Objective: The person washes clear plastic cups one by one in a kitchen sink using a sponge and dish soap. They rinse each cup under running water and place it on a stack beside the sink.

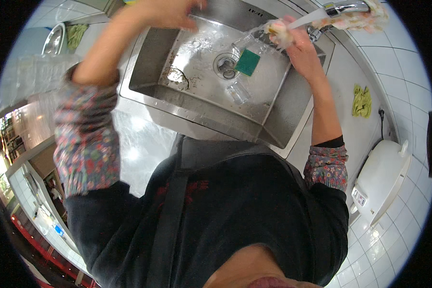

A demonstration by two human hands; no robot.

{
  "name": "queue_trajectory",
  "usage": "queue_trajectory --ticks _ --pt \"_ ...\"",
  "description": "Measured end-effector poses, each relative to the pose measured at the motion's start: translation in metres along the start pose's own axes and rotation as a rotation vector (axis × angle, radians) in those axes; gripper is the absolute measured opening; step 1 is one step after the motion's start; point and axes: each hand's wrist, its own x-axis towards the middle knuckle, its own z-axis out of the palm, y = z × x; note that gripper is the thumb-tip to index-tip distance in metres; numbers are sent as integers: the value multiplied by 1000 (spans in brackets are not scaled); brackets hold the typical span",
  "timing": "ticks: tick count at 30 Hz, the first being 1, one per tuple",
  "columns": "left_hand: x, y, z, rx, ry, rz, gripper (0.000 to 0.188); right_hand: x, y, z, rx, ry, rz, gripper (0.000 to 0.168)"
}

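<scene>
My right hand (304, 54) is at the back right of a stainless steel sink (216, 117), in the stream from a chrome tap (346, 8). Its fingers hold a wet, whitish and pink bundle (279, 31), perhaps a cloth, and water splashes off it. Over the left back of the basin my left hand (167, 14) is blurred, fingers apart, with nothing visible in it. Down in the basin a green scouring pad (247, 62) lies beside the drain (226, 65). Just in front of the drain is a small clear container (238, 92), on its side.
A pale patterned cloth (360, 21) is wrapped about the tap. On the right counter lie a crumpled yellow-green cloth (361, 101) and a white appliance (379, 176) with a black cord. Another green cloth (76, 36) is beside a metal container (54, 39) at left. Dark specks dot the basin floor.
</scene>
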Motion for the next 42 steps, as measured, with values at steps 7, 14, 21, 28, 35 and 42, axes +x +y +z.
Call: queue_trajectory --ticks 7,14,21,28,35,42 --pt "96 -41 144 -80 -179 3 60 -6 20 -10 322 -40 348 35" --pt "127 33 192 -535 -204 76 56 -19 9 3 876 190 790 36" --pt "147 68 218 -551 -267 52 35 -62 35 6 1057 200 978 45" --pt "100 4 318 59 -46 347 39 -65 21 9 725 -113 767 45" --pt "106 -14 254 -925 -99 -153 40 -42 20 17 -27 -101 314 40" --pt "95 -2 206 -1781 -56 -396 40 -34 27 25 382 -170 586 37"
